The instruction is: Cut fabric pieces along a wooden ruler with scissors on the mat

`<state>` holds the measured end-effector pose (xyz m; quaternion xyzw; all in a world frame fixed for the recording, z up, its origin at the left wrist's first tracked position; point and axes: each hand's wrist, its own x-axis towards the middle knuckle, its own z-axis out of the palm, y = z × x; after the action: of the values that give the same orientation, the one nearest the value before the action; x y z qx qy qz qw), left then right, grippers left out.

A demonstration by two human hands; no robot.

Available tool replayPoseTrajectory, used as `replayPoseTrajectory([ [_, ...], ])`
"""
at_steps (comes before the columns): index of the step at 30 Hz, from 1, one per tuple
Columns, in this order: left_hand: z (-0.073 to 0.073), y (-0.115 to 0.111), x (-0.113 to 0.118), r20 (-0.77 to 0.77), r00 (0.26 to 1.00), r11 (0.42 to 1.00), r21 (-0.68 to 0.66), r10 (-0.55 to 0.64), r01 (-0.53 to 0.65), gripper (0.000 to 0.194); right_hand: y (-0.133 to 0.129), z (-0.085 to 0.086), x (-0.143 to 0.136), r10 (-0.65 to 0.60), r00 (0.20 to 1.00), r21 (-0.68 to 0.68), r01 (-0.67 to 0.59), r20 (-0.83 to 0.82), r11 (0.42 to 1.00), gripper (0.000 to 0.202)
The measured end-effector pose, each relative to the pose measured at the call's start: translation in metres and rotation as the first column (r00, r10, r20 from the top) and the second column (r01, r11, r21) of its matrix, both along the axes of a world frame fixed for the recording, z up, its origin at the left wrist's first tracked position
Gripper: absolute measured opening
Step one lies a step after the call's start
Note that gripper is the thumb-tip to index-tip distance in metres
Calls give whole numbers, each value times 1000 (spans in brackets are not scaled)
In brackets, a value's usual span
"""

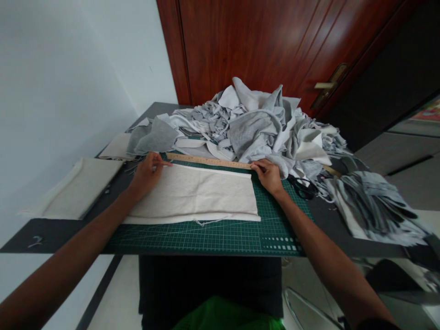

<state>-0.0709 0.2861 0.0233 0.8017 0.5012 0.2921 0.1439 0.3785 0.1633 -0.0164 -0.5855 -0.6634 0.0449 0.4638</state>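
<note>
A cream cloth (195, 192) lies flat on the green cutting mat (220, 236). Along its far edge runs a wooden ruler (209, 161). My left hand (150, 170) is at the cloth's far left corner, fingers bent together by the ruler's left end; what they pinch, if anything, is too small to make out. The ruler's right end is pinched between the thumb and fingers of my right hand (268, 174), just past the cloth's far right corner. Loose threads (209, 222) hang from the near edge of the cloth.
A big heap of grey and white fabric scraps (254, 128) covers the table's back. Black-handled scissors (304, 188) lie right of my right hand. Folded cream cloth (82, 188) is at the left, stacked grey fabric (378, 206) at the right. A wooden door (247, 46) stands behind.
</note>
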Motion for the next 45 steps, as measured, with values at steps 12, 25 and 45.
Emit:
replayPoseTrajectory([
  [12,-1,5,-6,108,992,994,-77,-71,79,76,-33,18,5,167,986,-104,-166,3,981,44],
  [25,1,-1,-4,-21,984,984,31,-175,175,92,-29,9,-7,184,982,-114,-180,30,977,40],
  [45,-15,-182,122,-245,798,830,-51,-550,556,22,-3,1,-13,132,986,-107,-121,106,987,20],
])
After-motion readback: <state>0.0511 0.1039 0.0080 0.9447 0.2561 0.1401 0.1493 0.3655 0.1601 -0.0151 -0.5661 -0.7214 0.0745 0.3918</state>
